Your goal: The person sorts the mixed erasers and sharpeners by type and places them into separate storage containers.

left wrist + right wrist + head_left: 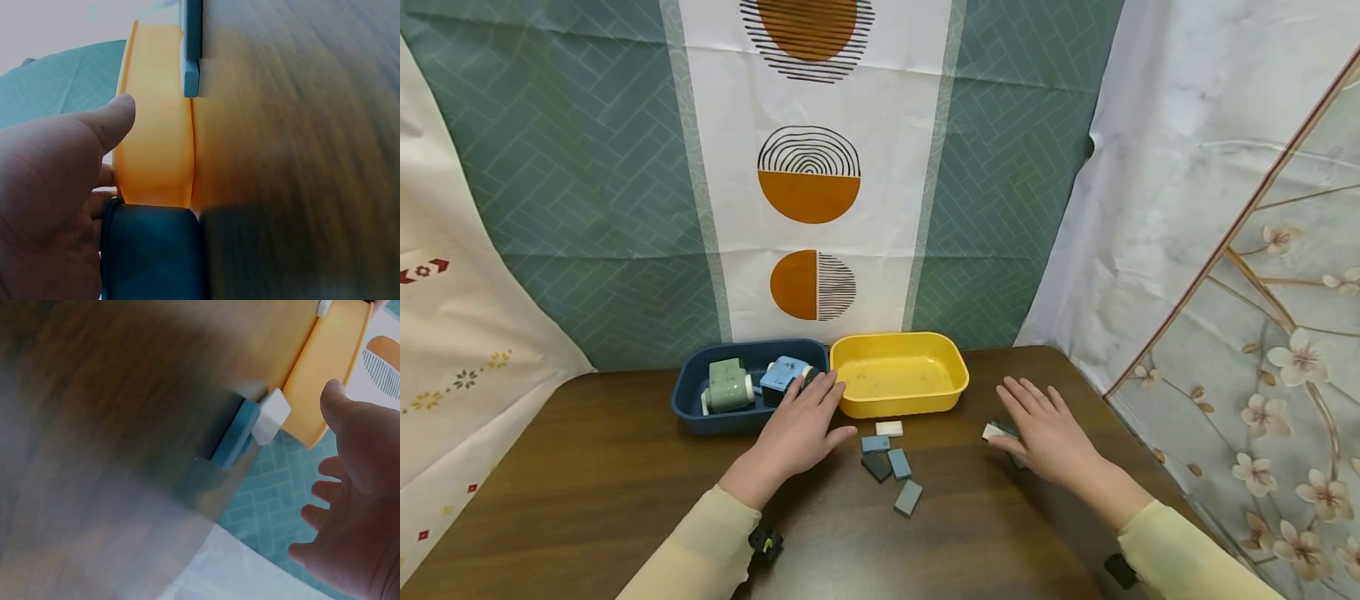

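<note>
My left hand (797,429) is held with fingers extended above the front right corner of the navy tray (718,425), holding nothing. In the left wrist view its thumb is raised beside the yellow tray (156,119). My right hand (1045,429) hovers, fingers spread, over a small group of blocks at the right. That group includes a white block (271,417) and a blue-grey block (236,434); the hand partly hides it in the head view. Between the hands lie a white block (890,428), a blue block (875,444), a black block (876,467) and grey ones (908,498).
Inside the navy tray are a green boxy object (727,386) and a blue-and-black one (784,379), the latter partly behind the left fingers. The trays stand side by side at the back of the wooden table (587,483). Patterned cloths (1000,167) hang behind and beside it.
</note>
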A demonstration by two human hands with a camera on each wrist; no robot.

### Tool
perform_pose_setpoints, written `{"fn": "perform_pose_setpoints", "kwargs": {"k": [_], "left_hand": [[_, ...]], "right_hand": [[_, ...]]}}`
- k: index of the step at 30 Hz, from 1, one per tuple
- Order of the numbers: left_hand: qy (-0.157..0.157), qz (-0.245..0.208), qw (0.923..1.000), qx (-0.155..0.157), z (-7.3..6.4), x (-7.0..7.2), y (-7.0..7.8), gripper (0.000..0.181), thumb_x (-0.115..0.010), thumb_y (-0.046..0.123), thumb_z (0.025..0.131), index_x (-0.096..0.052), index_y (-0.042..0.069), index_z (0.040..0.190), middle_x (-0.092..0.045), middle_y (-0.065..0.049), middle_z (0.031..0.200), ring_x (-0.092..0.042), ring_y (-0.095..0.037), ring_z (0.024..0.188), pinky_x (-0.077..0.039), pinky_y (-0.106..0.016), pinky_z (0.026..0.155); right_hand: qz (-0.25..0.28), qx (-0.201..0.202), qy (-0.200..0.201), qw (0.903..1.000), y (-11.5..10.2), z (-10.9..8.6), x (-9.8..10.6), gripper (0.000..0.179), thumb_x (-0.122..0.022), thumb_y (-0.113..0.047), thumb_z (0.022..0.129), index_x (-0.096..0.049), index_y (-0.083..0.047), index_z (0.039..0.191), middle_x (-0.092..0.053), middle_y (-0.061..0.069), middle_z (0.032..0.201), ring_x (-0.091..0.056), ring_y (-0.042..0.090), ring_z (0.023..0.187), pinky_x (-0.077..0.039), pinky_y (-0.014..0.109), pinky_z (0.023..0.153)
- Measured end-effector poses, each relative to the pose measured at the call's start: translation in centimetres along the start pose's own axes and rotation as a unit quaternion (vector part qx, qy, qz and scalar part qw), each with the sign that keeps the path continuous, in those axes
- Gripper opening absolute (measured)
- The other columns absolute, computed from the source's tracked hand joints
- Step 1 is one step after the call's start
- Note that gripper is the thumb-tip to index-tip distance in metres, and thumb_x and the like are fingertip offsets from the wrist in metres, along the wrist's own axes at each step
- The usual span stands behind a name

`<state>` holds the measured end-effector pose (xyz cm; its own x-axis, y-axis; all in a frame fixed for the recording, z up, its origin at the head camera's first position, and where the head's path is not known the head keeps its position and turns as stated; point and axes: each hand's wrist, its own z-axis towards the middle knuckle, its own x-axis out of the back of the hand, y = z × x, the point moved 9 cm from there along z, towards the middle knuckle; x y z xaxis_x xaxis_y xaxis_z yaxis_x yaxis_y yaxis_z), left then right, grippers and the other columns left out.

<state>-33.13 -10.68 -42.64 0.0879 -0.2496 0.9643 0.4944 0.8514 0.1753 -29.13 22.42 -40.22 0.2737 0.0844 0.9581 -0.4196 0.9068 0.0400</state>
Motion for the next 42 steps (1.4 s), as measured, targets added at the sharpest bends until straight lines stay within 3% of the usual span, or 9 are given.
{"fn": "perform_pose_setpoints", "kwargs": {"k": [24,42], "left_hand": [[0.003,0.003,1.0,0.001,0.0,-0.2,0.1,0.08,-0.071,0.051,0.107,-0.047,0.002,0.166,-0.034,-0.018,0.177,-0.031,-0.036,0.164,-0.014,-0.06,0.135],[0.008,0.002,1.0,0.0,-0.2,0.0,0.3,0.08,-0.071,0.051,0.108,-0.047,0.002,0.166,-0.035,-0.019,0.177,-0.032,-0.037,0.164,-0.014,-0.06,0.135]], "right_hand": [[0.019,-0.011,-0.017,0.9996,1.5,-2.9,-1.1,0.074,-0.08,-0.048,0.101,-0.062,0.005,0.15,-0.048,0.026,0.167,-0.048,0.052,0.15,-0.032,0.078,0.12],[0.031,-0.009,-0.031,0.999,1.5,-3.4,-2.4,0.061,-0.081,-0.044,0.101,-0.069,0.002,0.138,-0.05,0.027,0.164,-0.052,0.05,0.147,-0.036,0.078,0.117]]}}
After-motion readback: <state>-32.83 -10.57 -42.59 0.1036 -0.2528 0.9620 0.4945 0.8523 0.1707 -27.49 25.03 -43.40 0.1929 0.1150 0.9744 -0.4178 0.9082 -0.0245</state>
